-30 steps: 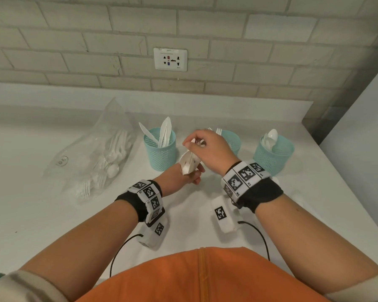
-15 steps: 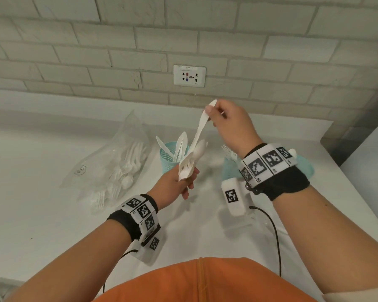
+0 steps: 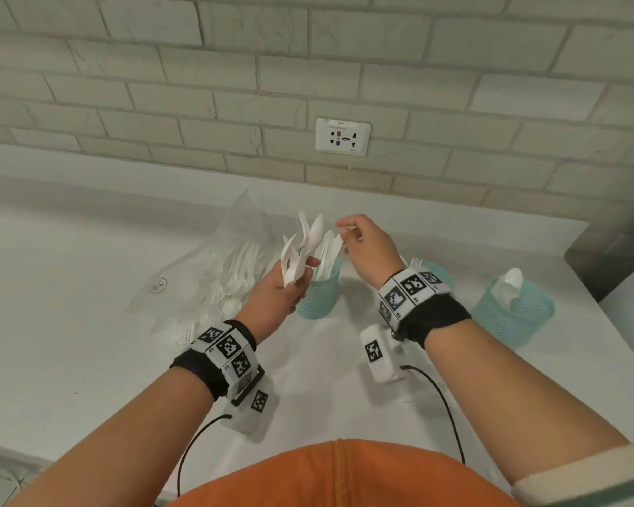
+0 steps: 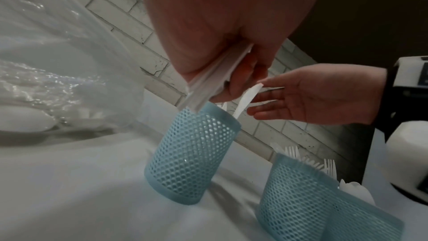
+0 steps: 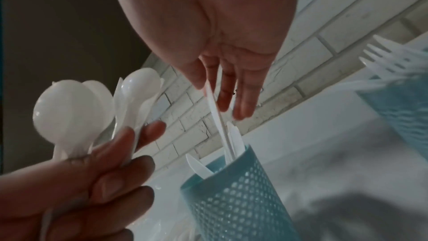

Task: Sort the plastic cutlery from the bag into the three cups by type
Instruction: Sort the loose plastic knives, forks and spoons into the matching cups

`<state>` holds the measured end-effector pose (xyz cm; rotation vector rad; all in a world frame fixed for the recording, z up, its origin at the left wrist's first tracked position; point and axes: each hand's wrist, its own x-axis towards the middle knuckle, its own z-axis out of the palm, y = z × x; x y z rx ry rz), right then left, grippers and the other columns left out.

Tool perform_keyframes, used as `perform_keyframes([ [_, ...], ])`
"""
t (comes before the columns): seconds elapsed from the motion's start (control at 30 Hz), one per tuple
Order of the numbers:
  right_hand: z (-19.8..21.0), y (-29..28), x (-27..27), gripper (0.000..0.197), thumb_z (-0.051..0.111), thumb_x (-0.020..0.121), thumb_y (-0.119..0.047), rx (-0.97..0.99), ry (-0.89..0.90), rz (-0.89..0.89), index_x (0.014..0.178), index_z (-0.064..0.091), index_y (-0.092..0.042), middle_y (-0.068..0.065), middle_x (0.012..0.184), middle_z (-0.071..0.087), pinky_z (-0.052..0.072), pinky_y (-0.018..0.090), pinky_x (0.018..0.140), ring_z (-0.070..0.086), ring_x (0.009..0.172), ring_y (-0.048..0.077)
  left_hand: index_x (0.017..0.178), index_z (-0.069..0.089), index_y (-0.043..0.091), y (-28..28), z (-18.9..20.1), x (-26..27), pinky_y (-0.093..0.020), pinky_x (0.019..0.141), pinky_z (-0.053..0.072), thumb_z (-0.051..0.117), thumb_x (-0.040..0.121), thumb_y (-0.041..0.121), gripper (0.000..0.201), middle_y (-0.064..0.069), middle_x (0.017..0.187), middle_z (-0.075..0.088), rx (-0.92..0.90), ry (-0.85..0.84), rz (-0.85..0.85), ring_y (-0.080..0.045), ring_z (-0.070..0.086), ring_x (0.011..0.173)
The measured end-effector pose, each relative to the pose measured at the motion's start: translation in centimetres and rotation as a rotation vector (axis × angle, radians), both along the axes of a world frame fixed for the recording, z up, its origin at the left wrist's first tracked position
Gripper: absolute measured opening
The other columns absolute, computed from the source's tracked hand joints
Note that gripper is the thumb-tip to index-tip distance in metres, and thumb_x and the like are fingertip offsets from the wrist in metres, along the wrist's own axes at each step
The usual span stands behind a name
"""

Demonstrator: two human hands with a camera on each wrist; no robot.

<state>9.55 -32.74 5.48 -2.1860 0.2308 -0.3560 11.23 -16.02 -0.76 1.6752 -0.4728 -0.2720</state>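
Observation:
My left hand (image 3: 301, 279) grips a bundle of white plastic cutlery (image 3: 302, 250), spoon bowls up, just left of the left teal mesh cup (image 3: 317, 294). My right hand (image 3: 344, 232) hovers over that cup and lightly pinches the handle of a white knife (image 5: 220, 120) between thumb and fingers. The knife's blade end is inside the cup among other knives. The middle cup (image 3: 436, 272) holds forks and is partly hidden by my right wrist. Spoons stand in the right cup (image 3: 516, 316). The clear bag (image 3: 213, 287) with more cutlery lies at the left.
The white table ends at a brick wall with a socket (image 3: 343, 137) behind the cups. The table's right edge (image 3: 601, 309) runs close to the spoon cup. Wrist camera units with black cables hang under both forearms.
My right hand pulled a knife out of the bundle, lifted it high, then brought it down into the left cup. My left hand rose a little with the bundle.

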Motion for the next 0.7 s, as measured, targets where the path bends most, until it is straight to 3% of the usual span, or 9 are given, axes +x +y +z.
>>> perform_keyframes([
  [0.1, 1.0, 0.5, -0.4, 0.035, 0.042, 0.098, -0.037, -0.036, -0.102, 0.017, 0.117, 0.06, -0.014, 0.004, 0.117, 0.06, 0.035, 0.016, 0.084, 0.053, 0.102, 0.01, 0.111, 0.059, 0.031, -0.3, 0.0, 0.1, -0.02, 0.055, 0.033, 0.051, 0.089, 0.046, 0.028, 0.017, 0.061, 0.046, 0.045, -0.045, 0.017, -0.001, 0.042, 0.052],
  [0.2, 2.6, 1.2, -0.9, 0.03, 0.051, 0.093, -0.043, 0.034, -0.195, 0.067, 0.102, 0.066, -0.018, -0.004, 0.101, 0.061, 0.041, 0.013, 0.078, 0.053, 0.088, 0.005, 0.118, 0.056, 0.022, -0.8, 0.5, -0.2, -0.01, 0.054, 0.036, 0.05, 0.097, 0.026, 0.022, 0.022, 0.067, 0.049, 0.067, -0.102, 0.033, 0.006, 0.046, 0.051],
  [0.27, 2.7, 1.2, -1.0, 0.018, 0.058, 0.09, -0.034, 0.033, -0.16, 0.081, 0.093, 0.067, -0.018, -0.01, 0.086, 0.06, 0.05, 0.026, 0.081, 0.056, 0.079, 0.007, 0.119, 0.056, 0.021, -1.0, 0.8, -0.4, -0.005, 0.053, 0.037, 0.049, 0.097, 0.023, 0.023, 0.023, 0.069, 0.051, 0.079, -0.128, 0.044, 0.01, 0.048, 0.052],
  [0.33, 2.6, 0.9, -1.0, 0.011, 0.057, 0.089, -0.019, 0.039, -0.138, 0.075, 0.092, 0.067, -0.018, -0.015, 0.08, 0.057, 0.053, 0.032, 0.08, 0.056, 0.074, 0.008, 0.114, 0.059, 0.021, -1.0, 0.9, -0.5, -0.01, 0.053, 0.037, 0.05, 0.096, 0.036, 0.026, 0.022, 0.061, 0.051, 0.082, -0.13, 0.055, 0.008, 0.048, 0.052],
  [0.43, 2.4, 0.5, -1.1, 0.018, 0.053, 0.089, -0.011, 0.036, -0.136, 0.08, 0.096, 0.067, -0.019, -0.015, 0.081, 0.055, 0.047, 0.021, 0.072, 0.053, 0.068, 0.003, 0.105, 0.061, 0.01, -1.0, 0.6, -0.2, -0.021, 0.055, 0.033, 0.048, 0.088, 0.056, 0.051, 0.015, 0.055, 0.048, 0.071, -0.099, 0.091, 0.0, 0.041, 0.048],
  [0.53, 2.4, 0.4, -1.3, 0.015, 0.059, 0.088, -0.014, 0.023, -0.155, 0.109, 0.099, 0.066, -0.021, -0.015, 0.082, 0.055, 0.041, 0.01, 0.069, 0.05, 0.067, -0.001, 0.098, 0.064, 0.011, -0.9, 0.7, 0.0, -0.02, 0.051, 0.031, 0.046, 0.094, 0.049, 0.042, 0.01, 0.057, 0.045, 0.02, -0.062, 0.089, -0.004, 0.037, 0.048],
  [0.6, 2.5, 0.3, -1.2, 0.017, 0.063, 0.086, -0.014, 0.097, -0.134, 0.12, 0.101, 0.065, -0.022, -0.008, 0.086, 0.06, 0.044, 0.015, 0.075, 0.052, 0.071, 0.002, 0.093, 0.066, 0.017, -1.0, 0.9, -0.2, -0.02, 0.049, 0.029, 0.045, 0.095, 0.045, 0.036, 0.006, 0.058, 0.044, -0.011, -0.037, 0.061, -0.005, 0.034, 0.048],
  [0.7, 2.7, 0.2, -1.1, 0.011, 0.063, 0.087, -0.013, 0.175, -0.078, 0.153, 0.094, 0.068, -0.021, 0.005, 0.101, 0.069, 0.05, 0.031, 0.091, 0.062, 0.092, 0.021, 0.098, 0.068, 0.02, -1.0, 1.2, -0.4, -0.02, 0.047, 0.029, 0.045, 0.097, 0.041, 0.031, 0.002, 0.059, 0.043, -0.048, -0.016, 0.029, -0.007, 0.033, 0.047],
])
